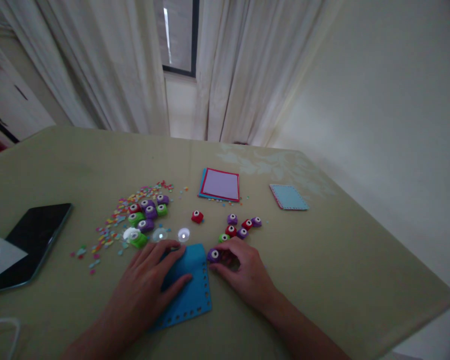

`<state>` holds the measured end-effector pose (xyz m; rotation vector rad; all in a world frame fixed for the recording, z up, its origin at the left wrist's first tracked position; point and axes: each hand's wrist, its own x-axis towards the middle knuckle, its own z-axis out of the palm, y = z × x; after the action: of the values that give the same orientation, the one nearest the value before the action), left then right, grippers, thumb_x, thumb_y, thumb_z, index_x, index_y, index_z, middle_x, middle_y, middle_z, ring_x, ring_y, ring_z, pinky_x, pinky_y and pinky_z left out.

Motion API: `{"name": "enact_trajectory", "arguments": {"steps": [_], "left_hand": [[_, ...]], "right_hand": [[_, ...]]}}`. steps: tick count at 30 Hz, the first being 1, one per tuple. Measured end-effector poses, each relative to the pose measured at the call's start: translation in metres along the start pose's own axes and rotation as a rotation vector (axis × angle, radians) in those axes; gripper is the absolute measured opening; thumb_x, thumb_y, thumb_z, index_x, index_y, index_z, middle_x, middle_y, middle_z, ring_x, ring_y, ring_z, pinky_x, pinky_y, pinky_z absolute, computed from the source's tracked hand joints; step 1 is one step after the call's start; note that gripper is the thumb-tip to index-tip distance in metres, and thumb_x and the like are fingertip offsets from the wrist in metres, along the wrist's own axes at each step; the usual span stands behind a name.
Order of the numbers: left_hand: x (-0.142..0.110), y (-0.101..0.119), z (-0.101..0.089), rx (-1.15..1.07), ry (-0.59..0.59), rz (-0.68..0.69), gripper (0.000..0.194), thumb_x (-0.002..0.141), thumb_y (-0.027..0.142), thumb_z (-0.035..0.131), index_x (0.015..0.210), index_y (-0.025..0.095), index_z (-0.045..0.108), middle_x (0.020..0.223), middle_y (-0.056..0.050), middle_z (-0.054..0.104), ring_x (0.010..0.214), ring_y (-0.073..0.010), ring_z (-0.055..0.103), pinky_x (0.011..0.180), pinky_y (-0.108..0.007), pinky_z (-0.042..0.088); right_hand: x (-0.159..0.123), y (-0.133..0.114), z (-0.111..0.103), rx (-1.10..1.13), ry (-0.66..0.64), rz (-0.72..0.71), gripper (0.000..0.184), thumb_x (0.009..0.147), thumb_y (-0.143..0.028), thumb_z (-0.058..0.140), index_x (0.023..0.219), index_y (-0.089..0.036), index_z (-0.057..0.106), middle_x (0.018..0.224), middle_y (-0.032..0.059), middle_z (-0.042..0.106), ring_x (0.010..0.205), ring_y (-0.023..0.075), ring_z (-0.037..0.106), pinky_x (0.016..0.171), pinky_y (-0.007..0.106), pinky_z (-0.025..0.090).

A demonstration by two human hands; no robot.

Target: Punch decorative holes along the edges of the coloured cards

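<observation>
A sheet of blue paper [193, 285] with holes punched along its right and lower edges lies in front of me. My left hand [153, 275] rests on its left part, fingers spread and flat. At the paper's upper right edge, my right hand [240, 265] grips a purple craft punch [214, 255] between thumb and fingers. The punch touches or overlaps the edge; I cannot tell whether paper is inside its slot. Just beyond the right hand sit several red, purple and green punches [231, 230]. One red punch [197, 216] stands alone beyond the paper.
More punches [150, 212] cluster at left among scattered paper confetti [114, 220]. Clear round lids [183, 234] lie beyond my left hand. Stacked coloured paper [221, 184] and a light blue punched card [288, 197] lie farther back. A black tablet [41, 235] is at far left.
</observation>
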<state>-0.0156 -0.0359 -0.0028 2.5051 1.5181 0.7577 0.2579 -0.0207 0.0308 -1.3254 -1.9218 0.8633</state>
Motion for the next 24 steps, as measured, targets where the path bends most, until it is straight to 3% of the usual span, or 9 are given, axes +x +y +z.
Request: {"name": "enact_trajectory", "arguments": {"steps": [24], "left_hand": [[0.0022,0.0023,-0.0025,-0.023,-0.003,-0.001,0.038,0.103,0.054,0.066,0.132,0.031,0.071,0.132,-0.007,0.070,0.119,-0.0330,0.065,0.103,-0.050,0.053]], "right_hand": [[0.0002,0.0011,0.0022,0.009,0.007,0.015,0.026,0.089,-0.027,0.088,0.110,-0.019,0.076,0.100,0.0058,0.076,0.085,0.0199,0.071,0.076,0.030,0.056]]}}
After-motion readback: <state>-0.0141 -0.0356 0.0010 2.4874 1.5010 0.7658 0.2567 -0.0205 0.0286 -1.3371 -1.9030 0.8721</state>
